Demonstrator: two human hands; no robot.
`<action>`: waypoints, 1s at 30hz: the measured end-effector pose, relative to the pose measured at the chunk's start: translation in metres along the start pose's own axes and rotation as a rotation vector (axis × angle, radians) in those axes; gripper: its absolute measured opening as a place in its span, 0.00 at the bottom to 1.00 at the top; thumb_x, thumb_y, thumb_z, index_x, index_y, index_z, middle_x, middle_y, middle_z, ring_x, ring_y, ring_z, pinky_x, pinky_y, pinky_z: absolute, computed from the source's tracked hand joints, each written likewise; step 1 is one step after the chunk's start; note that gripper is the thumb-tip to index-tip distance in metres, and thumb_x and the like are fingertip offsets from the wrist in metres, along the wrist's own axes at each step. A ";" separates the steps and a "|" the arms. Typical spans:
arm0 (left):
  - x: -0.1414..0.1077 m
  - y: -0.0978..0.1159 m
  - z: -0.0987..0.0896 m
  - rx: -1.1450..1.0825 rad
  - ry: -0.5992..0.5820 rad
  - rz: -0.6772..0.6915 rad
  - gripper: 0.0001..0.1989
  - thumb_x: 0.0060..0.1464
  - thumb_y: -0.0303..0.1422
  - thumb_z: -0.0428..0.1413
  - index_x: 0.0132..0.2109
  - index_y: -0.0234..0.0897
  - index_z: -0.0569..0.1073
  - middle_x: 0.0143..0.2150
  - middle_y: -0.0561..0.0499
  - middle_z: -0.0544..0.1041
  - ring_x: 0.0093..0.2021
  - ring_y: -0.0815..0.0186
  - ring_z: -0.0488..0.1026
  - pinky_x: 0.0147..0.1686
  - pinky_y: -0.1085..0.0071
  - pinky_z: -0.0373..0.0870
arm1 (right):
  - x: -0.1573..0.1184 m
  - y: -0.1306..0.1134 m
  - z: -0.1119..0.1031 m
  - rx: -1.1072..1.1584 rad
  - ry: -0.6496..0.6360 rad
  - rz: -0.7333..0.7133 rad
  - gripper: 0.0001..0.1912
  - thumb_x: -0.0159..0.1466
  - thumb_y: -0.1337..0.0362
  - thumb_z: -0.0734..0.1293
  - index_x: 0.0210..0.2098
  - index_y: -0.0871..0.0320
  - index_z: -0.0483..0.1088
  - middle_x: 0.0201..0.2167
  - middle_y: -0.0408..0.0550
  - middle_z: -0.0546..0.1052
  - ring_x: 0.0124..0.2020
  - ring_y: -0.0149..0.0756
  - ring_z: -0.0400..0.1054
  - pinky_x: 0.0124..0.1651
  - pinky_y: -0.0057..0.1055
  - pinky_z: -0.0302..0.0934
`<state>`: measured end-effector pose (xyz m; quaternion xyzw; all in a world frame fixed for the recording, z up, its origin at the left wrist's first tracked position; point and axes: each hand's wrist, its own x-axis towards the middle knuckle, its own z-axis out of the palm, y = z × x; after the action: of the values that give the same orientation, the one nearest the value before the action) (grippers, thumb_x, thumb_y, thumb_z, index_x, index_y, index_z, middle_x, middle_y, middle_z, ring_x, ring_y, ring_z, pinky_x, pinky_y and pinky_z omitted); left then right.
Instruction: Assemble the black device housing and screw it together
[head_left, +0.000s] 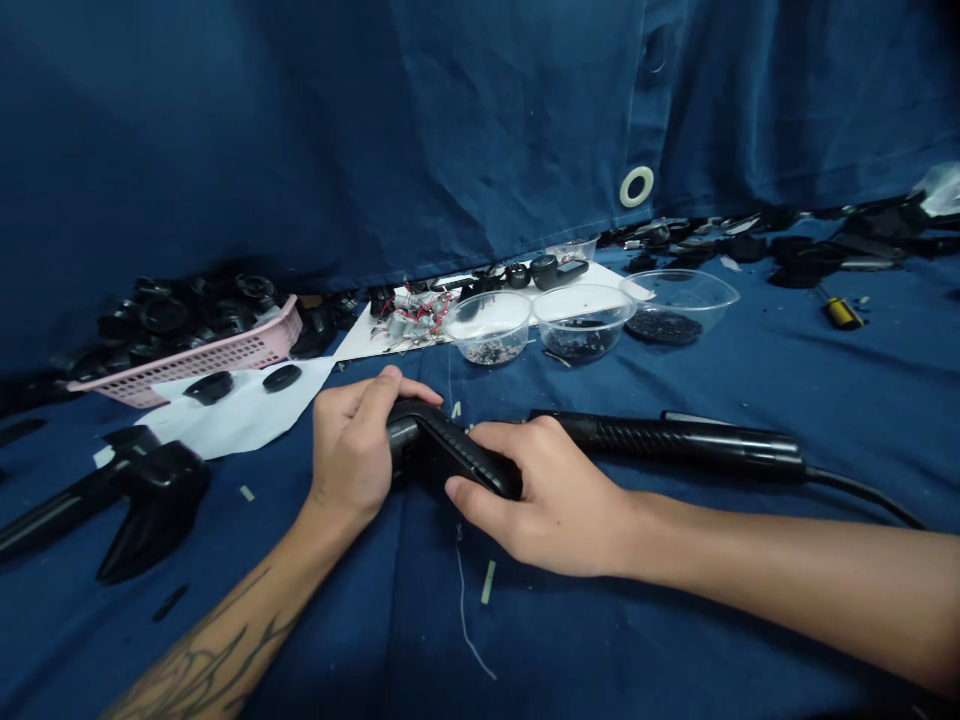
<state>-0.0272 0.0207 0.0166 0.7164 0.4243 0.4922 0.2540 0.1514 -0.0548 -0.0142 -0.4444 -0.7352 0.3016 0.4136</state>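
Both of my hands are closed around a black plastic device with a bent body and a ridged strip along its top. My left hand wraps its rounded left end, thumb on top. At the other end my right hand grips it between thumb and fingers. The underside of the device is dark and partly hidden by the hands. Just behind my right hand lies a black corded tool with a long handle. To the left rests another black device with a long handle and wide head.
A pink basket heaped with black parts stands at the back left. Clear plastic bowls hold small pieces, in front of wires and small motors on white board. A yellow-handled screwdriver and loose black parts lie at right.
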 end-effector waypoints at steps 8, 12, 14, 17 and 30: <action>-0.001 0.003 0.001 0.006 -0.015 0.016 0.20 0.63 0.40 0.54 0.27 0.42 0.83 0.26 0.51 0.83 0.30 0.62 0.77 0.33 0.65 0.70 | -0.001 -0.001 0.001 0.004 -0.005 -0.012 0.15 0.67 0.62 0.68 0.27 0.60 0.62 0.20 0.36 0.65 0.21 0.21 0.57 0.26 0.25 0.49; -0.007 0.001 -0.006 0.119 0.092 0.152 0.18 0.63 0.35 0.53 0.29 0.45 0.83 0.27 0.54 0.82 0.28 0.62 0.76 0.30 0.65 0.69 | -0.002 -0.003 -0.001 0.098 -0.010 0.029 0.13 0.66 0.61 0.70 0.30 0.60 0.65 0.23 0.37 0.67 0.23 0.23 0.59 0.27 0.25 0.51; -0.010 0.002 -0.009 0.175 0.110 0.250 0.16 0.63 0.34 0.53 0.32 0.45 0.84 0.29 0.54 0.83 0.30 0.62 0.78 0.31 0.65 0.71 | -0.002 -0.004 -0.001 0.310 -0.027 0.132 0.13 0.69 0.55 0.70 0.38 0.58 0.67 0.28 0.39 0.73 0.27 0.26 0.66 0.31 0.24 0.56; -0.018 0.007 -0.008 0.185 0.114 0.358 0.14 0.63 0.33 0.54 0.34 0.46 0.83 0.33 0.54 0.85 0.34 0.61 0.80 0.33 0.64 0.74 | 0.000 -0.005 -0.001 0.691 -0.119 0.309 0.23 0.73 0.41 0.64 0.49 0.56 0.62 0.34 0.45 0.78 0.34 0.34 0.75 0.39 0.29 0.67; -0.030 0.022 0.001 0.136 0.059 0.525 0.16 0.66 0.29 0.50 0.35 0.42 0.82 0.34 0.52 0.84 0.32 0.64 0.80 0.32 0.65 0.73 | 0.003 -0.003 0.002 0.721 -0.237 0.147 0.30 0.75 0.39 0.60 0.44 0.63 0.68 0.35 0.46 0.74 0.31 0.28 0.69 0.37 0.26 0.66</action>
<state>-0.0237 -0.0162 0.0184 0.8025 0.2634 0.5323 0.0565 0.1480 -0.0531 -0.0120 -0.2841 -0.5905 0.6190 0.4329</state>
